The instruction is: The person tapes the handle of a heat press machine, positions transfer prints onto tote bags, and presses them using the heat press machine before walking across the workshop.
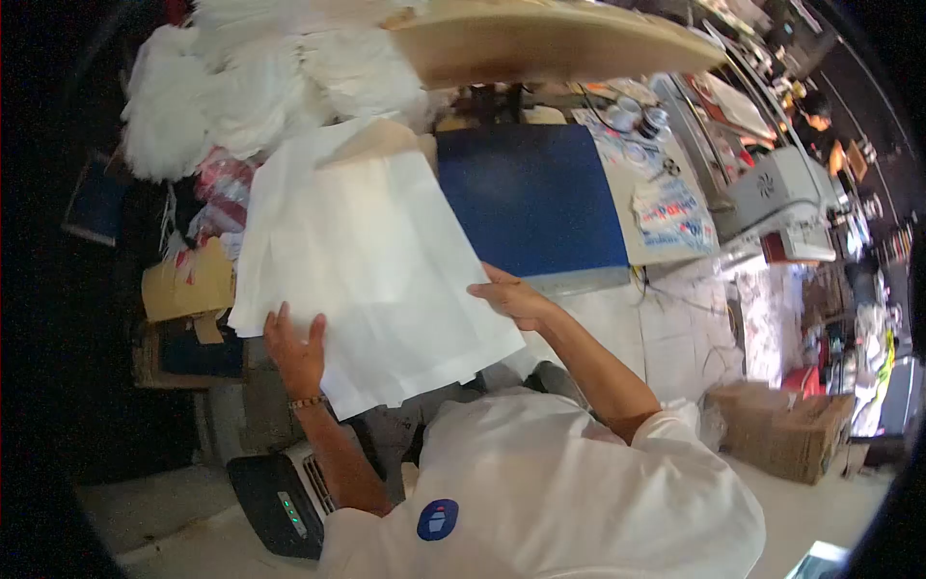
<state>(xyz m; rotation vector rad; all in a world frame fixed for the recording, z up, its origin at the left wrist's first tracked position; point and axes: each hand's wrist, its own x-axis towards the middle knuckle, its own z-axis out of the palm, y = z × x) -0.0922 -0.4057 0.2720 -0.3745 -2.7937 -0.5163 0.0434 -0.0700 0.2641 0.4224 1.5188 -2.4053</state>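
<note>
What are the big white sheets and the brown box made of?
White sheets: paper or stiff cloth, matte; the thin, layered edges leave it open. Brown box: probably cardboard, dull-finished, judging by its flat tan sides and straight edges.

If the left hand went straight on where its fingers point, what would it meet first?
The white sheets: the left hand overlaps their edge, fingers pointing across them, though exact contact is hard to judge.

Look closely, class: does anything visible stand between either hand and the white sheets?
Nothing visible does: the left hand touches the white sheets at their lower-left edge, and the right hand meets their right edge directly.
</note>
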